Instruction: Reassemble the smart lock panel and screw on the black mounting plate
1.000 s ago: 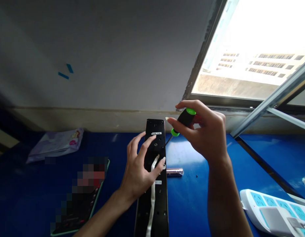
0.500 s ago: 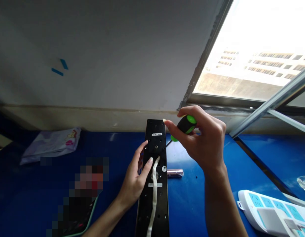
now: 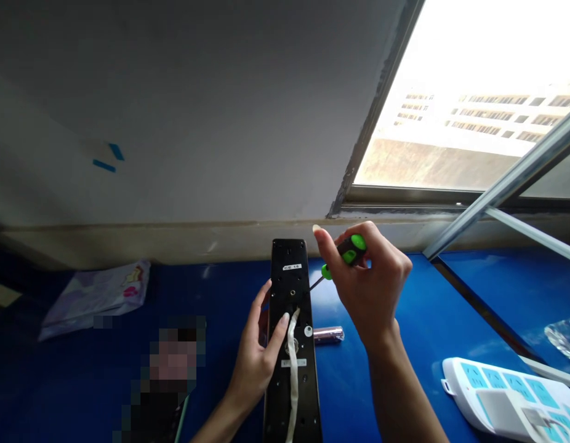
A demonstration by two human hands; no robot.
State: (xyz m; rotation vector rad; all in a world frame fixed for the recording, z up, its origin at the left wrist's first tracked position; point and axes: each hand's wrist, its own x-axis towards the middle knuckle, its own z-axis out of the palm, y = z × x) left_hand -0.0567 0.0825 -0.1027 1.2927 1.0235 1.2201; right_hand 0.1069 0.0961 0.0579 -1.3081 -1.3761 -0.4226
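A long black metal box (image 3: 308, 394) with a "CE 16" label, small holes and a white ribbon-like strip (image 3: 293, 381) runs away from me. My left hand (image 3: 257, 354) grips its left side, thumb on the top face and fingers along the edge. In my right hand (image 3: 375, 289) is a screwdriver (image 3: 357, 242) with a green and black handle, held at a slant. Its thin shaft points down-left to the box's right edge; whether the tip sits in a screw cannot be made out. My right thumb sticks up off the handle.
A pinkish wrapped cylinder (image 3: 329, 335) lies against the box's right side. A white power strip (image 3: 511, 384) with a plugged-in adapter is at right, near clear plastic (image 3: 564, 338). A purple-white packet (image 3: 98, 295) lies at left. A metal bar (image 3: 488, 200) crosses before the window.
My right hand has turned a little with the screwdriver, its thumb lifting and its forefinger curling in. My left hand keeps its hold. The view has tilted slightly upward.
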